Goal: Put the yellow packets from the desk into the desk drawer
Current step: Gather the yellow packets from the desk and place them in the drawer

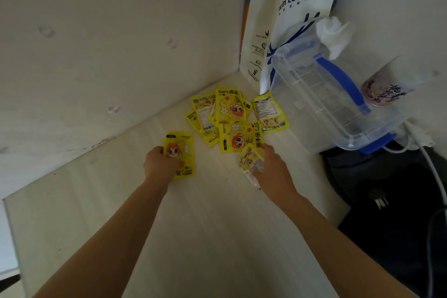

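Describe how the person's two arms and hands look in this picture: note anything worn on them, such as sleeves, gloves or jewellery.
Both forearms are bare from the bottom edge of the frame up to the wrist, with no sleeve in view. The left hand and the right hand wear no gloves. No watch, bracelet or ring shows on either, though the fingers are partly hidden behind yellow packets.

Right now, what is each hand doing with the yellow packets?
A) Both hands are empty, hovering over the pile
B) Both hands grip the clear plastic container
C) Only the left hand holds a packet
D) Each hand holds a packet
D: the left hand holds a flat yellow packet, and the right hand clutches a crumpled packet beside the pile on the desk.
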Tool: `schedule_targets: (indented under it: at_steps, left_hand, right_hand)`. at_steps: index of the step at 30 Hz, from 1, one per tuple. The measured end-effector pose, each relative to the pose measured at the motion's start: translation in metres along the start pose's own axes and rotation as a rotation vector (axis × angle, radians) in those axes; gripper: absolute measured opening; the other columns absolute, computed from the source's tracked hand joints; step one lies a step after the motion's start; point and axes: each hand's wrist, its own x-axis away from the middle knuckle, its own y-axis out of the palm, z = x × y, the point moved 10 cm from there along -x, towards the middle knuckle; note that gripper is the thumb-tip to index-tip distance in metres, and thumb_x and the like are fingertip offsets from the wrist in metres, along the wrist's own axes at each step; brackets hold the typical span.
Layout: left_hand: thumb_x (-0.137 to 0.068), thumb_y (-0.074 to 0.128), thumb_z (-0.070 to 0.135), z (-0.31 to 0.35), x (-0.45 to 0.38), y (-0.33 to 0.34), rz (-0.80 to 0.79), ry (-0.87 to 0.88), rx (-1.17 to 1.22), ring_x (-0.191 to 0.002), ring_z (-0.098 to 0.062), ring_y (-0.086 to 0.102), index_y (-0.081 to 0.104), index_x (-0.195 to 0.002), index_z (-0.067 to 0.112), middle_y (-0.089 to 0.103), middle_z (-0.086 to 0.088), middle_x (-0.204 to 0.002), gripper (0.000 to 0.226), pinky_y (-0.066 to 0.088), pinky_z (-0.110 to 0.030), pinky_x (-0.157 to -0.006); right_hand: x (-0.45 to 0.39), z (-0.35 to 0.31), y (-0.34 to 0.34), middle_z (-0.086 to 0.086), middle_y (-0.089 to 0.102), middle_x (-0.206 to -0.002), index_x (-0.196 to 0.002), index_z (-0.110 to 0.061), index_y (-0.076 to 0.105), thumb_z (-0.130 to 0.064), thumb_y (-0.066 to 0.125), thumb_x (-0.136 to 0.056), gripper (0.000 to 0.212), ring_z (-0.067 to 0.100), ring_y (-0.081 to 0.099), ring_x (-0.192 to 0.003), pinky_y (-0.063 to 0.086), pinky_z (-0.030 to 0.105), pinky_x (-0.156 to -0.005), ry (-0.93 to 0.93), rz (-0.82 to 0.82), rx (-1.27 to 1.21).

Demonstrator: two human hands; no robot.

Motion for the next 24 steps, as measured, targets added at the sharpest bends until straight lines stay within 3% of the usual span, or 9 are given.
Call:
schedule_targets:
  at_steps: [3,8,11,15,20,24]
  left_hand:
    - [-0.071,0.074,0.001,0.014,0.006,-0.003,-0.037,0.067,0.13,-0.086,-0.029,0.065,0.061,-0.095,0.011,0.064,-0.004,-0.083,0.029,0.05,-0.029,-0.061]
    - [-0.068,0.08,0.0,0.075,0.013,0.022,-0.17,0.179,0.301,-0.075,-0.015,0.064,0.063,-0.1,0.014,0.067,0.001,-0.085,0.039,0.053,-0.028,-0.062]
    - [-0.069,0.078,-0.001,0.111,0.01,0.048,-0.214,0.222,0.298,-0.076,-0.016,0.065,0.063,-0.098,0.014,0.067,0.003,-0.083,0.036,0.053,-0.027,-0.063]
    - [-0.071,0.077,0.006,0.145,0.0,0.079,-0.229,0.297,0.198,-0.086,-0.021,0.067,0.063,-0.102,0.015,0.069,-0.003,-0.096,0.035,0.057,-0.036,-0.075]
    - [-0.089,0.061,0.015,0.17,0.003,0.097,-0.125,0.511,-0.128,-0.067,-0.017,0.054,0.052,-0.115,0.007,0.06,-0.008,-0.095,0.028,0.041,-0.026,-0.05]
    - [-0.092,0.056,0.021,0.163,0.006,0.101,-0.082,0.627,-0.312,-0.091,-0.033,0.058,0.049,-0.112,0.01,0.059,-0.015,-0.105,0.024,0.043,-0.034,-0.066]
  right_hand:
    - [-0.014,-0.005,-0.023,0.02,0.056,-0.1,-0.106,0.001,0.057,-0.011,0.059,-0.089,0.021,0.034,0.057,-0.093,0.04,0.031,-0.07,-0.062,0.067,0.057]
    - [-0.041,-0.026,-0.068,0.011,0.051,-0.095,-0.11,0.001,0.057,-0.013,0.054,-0.094,0.021,0.02,0.045,-0.084,0.03,0.024,-0.07,-0.144,0.232,-0.005]
    - [-0.063,-0.033,-0.076,0.017,0.059,-0.1,-0.111,-0.001,0.052,-0.012,0.051,-0.096,0.019,0.028,0.055,-0.086,0.036,0.031,-0.069,-0.145,0.241,-0.012]
    - [-0.087,-0.045,-0.072,0.02,0.063,-0.1,-0.112,-0.002,0.048,-0.013,0.046,-0.097,0.019,0.036,0.06,-0.09,0.047,0.04,-0.069,-0.161,0.215,0.018]
    - [-0.104,-0.044,-0.064,0.025,0.057,-0.102,-0.124,-0.006,0.041,-0.012,0.043,-0.096,0.029,0.042,0.058,-0.089,0.04,0.037,-0.064,-0.104,0.215,0.131]
    - [-0.102,-0.041,-0.064,0.024,0.061,-0.101,-0.123,-0.001,0.039,-0.014,0.042,-0.097,0.029,0.042,0.061,-0.087,0.044,0.04,-0.065,-0.068,0.222,0.102]
